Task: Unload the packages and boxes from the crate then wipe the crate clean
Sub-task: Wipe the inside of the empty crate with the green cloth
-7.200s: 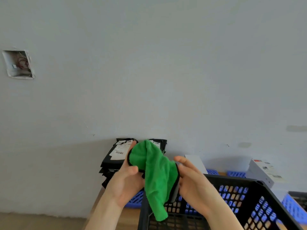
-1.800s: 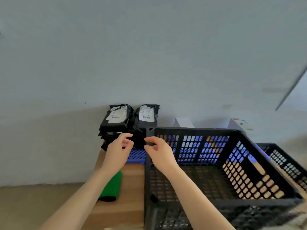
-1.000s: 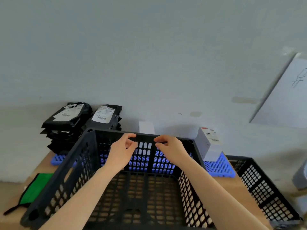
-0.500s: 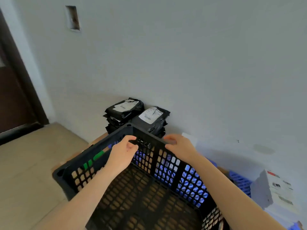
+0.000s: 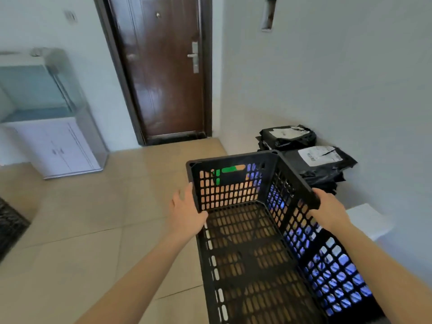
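An empty black perforated crate [image 5: 236,157] fills the lower middle of the head view. My left hand [image 5: 185,211] grips its left rim near the far corner. My right hand [image 5: 327,208] grips the right rim. Beyond the crate, two stacks of black packages [image 5: 320,164] with white labels lie against the wall. A green cloth [image 5: 228,170] shows through the holes of the crate's far wall.
A white box [image 5: 367,218] sits to the right of the crate. Blue grid trays [image 5: 332,274] show through the right wall. A brown door [image 5: 163,66] and a glass tank on a white cabinet [image 5: 51,127] stand across the tiled floor [image 5: 81,206].
The crate has been turned and both hands have shifted from its far edge to its two long rims. The view has swung left toward the door. The cloth was put down earlier.
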`<state>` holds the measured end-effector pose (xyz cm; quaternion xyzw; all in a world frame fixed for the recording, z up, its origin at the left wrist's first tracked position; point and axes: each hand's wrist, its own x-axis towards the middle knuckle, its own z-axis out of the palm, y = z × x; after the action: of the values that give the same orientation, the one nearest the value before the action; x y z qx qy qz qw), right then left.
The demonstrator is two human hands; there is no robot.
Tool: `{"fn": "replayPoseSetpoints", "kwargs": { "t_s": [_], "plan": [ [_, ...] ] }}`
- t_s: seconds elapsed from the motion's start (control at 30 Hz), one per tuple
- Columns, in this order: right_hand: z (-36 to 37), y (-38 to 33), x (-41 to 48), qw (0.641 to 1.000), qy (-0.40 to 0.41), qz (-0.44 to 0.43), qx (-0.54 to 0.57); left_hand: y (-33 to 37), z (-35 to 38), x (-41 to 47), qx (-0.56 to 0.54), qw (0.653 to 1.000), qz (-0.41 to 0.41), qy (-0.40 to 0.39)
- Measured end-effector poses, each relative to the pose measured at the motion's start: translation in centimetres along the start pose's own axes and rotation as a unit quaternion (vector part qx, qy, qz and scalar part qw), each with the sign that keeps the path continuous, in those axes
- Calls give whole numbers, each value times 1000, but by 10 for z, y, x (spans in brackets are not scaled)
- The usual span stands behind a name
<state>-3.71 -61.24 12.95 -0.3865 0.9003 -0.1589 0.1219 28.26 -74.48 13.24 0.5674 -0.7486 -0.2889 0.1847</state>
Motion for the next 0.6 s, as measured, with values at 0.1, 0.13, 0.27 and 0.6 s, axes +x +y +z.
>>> {"fn": "replayPoseSetpoints", "kwargs": {
  "t_s": [0.1, 0.13, 0.27, 0.6],
  "plan": [
    [2, 3, 2, 1000, 19, -3, 7, -5, 3, -16, -89, 994, -47, -51],
    [1, 4, 2, 1000, 14, -5, 9, -4, 4, -21, -94, 992, -55, -65],
    [-4, 7, -4, 1000, -20, -3, 22, 4, 9, -34, -102, 992, -49, -57],
    [1, -7, -56, 996, 18, -46, 69, -21, -22, -25, -54, 995, -49, -67]
  ]
}}
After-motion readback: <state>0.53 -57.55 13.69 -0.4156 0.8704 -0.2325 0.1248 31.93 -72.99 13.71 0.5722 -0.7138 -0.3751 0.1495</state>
